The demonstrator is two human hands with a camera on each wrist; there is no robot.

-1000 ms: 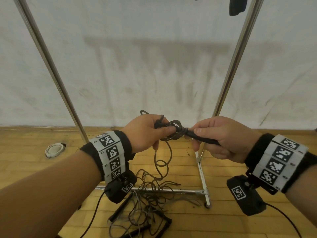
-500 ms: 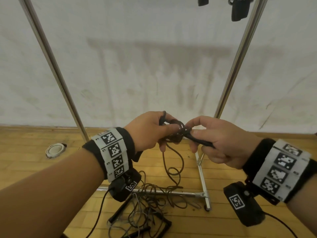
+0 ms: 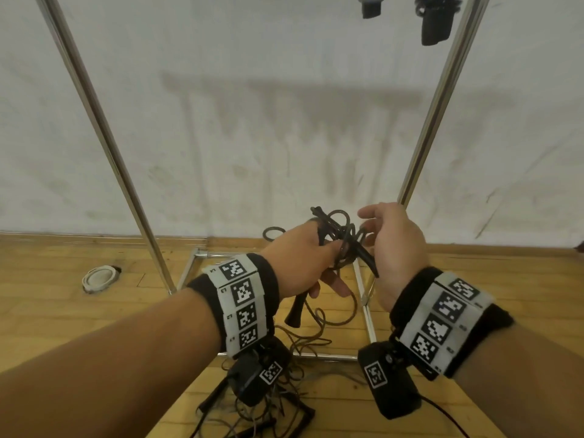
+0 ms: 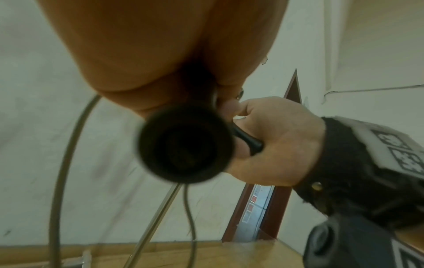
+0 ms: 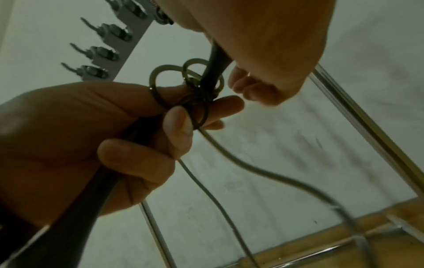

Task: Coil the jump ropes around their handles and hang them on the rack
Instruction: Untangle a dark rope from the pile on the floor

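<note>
Standing at the left of the head view, a chrome rack post [image 3: 104, 143] slants from the upper left down to the wooden floor [image 3: 63, 311], where a round white disc [image 3: 100, 277] lies near its foot. Right of that, just below centre, the left hand [image 3: 300, 263] has its fingers curled round one black handle [image 3: 295, 311] of a jump rope; that handle's long axis runs nearly up and down, thick end pointing at the floor. In the left wrist view the same butt end [image 4: 185, 143] faces the lens as a dark blurred circle. The left grip is closed firmly on that handle, with thumb and forefinger also pinching the rope loops [image 3: 343, 230] at its top.

A second handle [image 3: 347, 245] crosses those loops on a slant, its thin tip toward the upper left of the frame and its thicker end toward the lower right. The right hand [image 3: 395, 248] is just beside it, palm against the lower end; in the left wrist view the end rests in the curl of that palm [image 4: 275, 141]. From the head view its fingers look loosely spread, so I cannot tell how tight that grip is.

Loose rope [image 3: 319, 317] hangs from the loops to a tangle of more ropes [image 3: 271, 403] on the floor at bottom centre. Further right, the other rack post [image 3: 442, 99] climbs toward the upper right, with dark coiled handles [image 3: 436, 20] hanging at the top edge. The right wrist view shows a row of hooks [image 5: 101, 52] at its upper left.
</note>
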